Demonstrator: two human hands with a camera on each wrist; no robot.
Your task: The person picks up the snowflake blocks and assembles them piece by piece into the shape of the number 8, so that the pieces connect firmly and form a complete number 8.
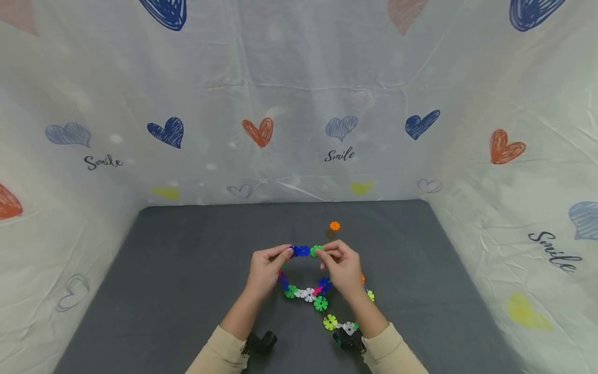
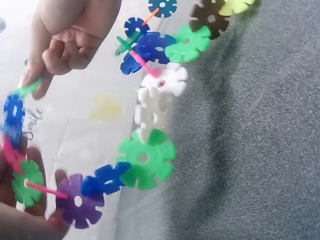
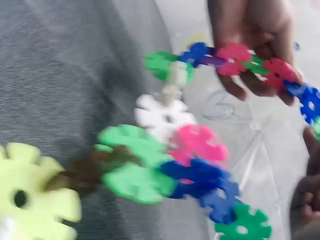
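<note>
My left hand [image 1: 263, 270] pinches a chain of slotted, flower-shaped plastic discs near its blue discs [image 1: 303, 251]. Opposite it, my right hand [image 1: 344, 270] holds a light green disc [image 1: 316, 250] at the end of those blue ones, between thumb and fingers. From the left hand the chain hangs in a loop through a purple disc [image 2: 80, 201], a green disc [image 2: 146, 159] and white discs [image 2: 164, 80] to a blue cluster [image 3: 195, 179]. A branch runs on past a yellow disc [image 1: 330, 322], partly hidden behind the right forearm.
A single orange disc [image 1: 335, 226] lies beyond the hands, with a dark brownish spot beside it. Grey cloth covers the table [image 1: 187, 291]. A pale curtain [image 1: 299, 171] printed with hearts stands around its back and sides. Black wrist devices [image 1: 263, 343] sit at both sleeves.
</note>
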